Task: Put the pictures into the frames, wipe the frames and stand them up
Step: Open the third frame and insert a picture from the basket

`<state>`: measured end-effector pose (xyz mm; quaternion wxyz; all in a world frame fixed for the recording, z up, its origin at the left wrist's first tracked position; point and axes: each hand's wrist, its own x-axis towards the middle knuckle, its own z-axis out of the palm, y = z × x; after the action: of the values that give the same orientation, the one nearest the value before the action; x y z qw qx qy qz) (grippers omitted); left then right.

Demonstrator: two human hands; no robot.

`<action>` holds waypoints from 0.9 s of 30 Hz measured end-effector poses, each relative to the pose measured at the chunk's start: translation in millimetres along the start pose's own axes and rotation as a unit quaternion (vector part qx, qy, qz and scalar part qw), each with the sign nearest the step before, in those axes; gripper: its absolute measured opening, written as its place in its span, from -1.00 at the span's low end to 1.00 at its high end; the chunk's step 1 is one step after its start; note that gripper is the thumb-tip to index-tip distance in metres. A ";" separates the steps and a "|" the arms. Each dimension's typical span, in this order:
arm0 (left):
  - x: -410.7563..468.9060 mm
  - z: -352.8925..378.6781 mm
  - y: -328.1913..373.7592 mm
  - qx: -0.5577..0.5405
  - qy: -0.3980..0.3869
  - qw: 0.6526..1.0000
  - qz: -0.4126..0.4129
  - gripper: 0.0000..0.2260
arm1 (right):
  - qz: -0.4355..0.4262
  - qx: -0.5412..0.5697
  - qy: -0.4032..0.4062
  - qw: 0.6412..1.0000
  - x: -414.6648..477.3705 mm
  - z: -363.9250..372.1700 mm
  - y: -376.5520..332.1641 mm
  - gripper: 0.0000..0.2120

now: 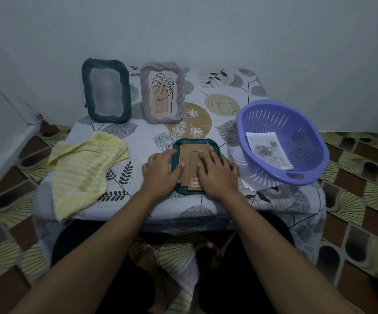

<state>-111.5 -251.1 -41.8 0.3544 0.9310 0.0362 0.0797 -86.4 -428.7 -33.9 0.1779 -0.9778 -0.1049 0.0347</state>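
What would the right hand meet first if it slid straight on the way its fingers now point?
First the far rim of the dark green picture frame lying face down under the right hand; past that, probably the standing mauve ribbed frame with the leaf drawing, though depth is unclear.

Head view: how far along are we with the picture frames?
Done: a dark wavy-edged frame and a pale mauve frame with a leaf drawing stand at the back. In hand: the teal frame lies face down, left hand and right hand pressing its brown cardboard back. Left: wiping it, probably with the yellow striped cloth, and standing it. A rose print lies in the purple plastic basket.
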 end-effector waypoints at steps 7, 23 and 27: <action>-1.5 18.3 -5.2 0.129 -0.023 0.991 0.024 -0.23 | 0.001 0.009 -0.001 1.000 -1.0 -3.0 -0.5 -0.53; 5.8 21.5 -12.9 0.131 -0.004 0.991 0.035 -0.30 | -0.017 -0.030 0.015 0.999 -28.3 -35.6 16.1 -0.71; 5.3 20.9 -12.7 0.125 -0.004 0.991 0.042 -0.32 | 0.007 -0.082 0.015 0.996 -43.2 -39.7 17.9 -0.71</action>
<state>-102.7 -254.6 -65.0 0.2315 0.9691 0.0055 0.0853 -120.9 -468.0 -1.9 0.0981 -0.9903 -0.0976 0.0122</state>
